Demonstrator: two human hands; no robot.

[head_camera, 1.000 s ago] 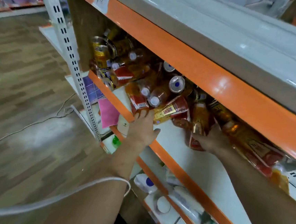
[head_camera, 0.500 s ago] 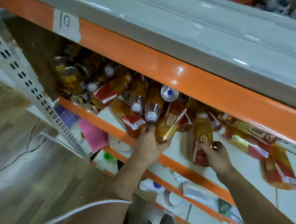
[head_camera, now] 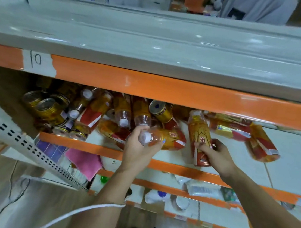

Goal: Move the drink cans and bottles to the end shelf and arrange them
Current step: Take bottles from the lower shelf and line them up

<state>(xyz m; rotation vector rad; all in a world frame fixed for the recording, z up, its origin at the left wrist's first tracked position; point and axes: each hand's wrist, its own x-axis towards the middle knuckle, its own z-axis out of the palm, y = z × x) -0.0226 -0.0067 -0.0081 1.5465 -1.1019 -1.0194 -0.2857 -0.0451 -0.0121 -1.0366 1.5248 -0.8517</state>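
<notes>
A heap of orange-and-red drink bottles and gold cans lies on the white shelf with the orange front edge. My left hand grips one lying bottle by its neck, white cap toward me. My right hand holds another bottle near its base, cap pointing away. Two more bottles lie on their sides further right. One gold can rests on top of the heap.
An orange rail with a taped label "10" and a grey shelf overhang the heap. A perforated upright stands at left. Lower shelves hold a pink cloth and white packages. A white cable crosses my left forearm.
The view has swung right and up. My left hand has drawn a bottle by its neck out of the heap toward me. My right hand keeps its bottle, now shifted slightly right.
</notes>
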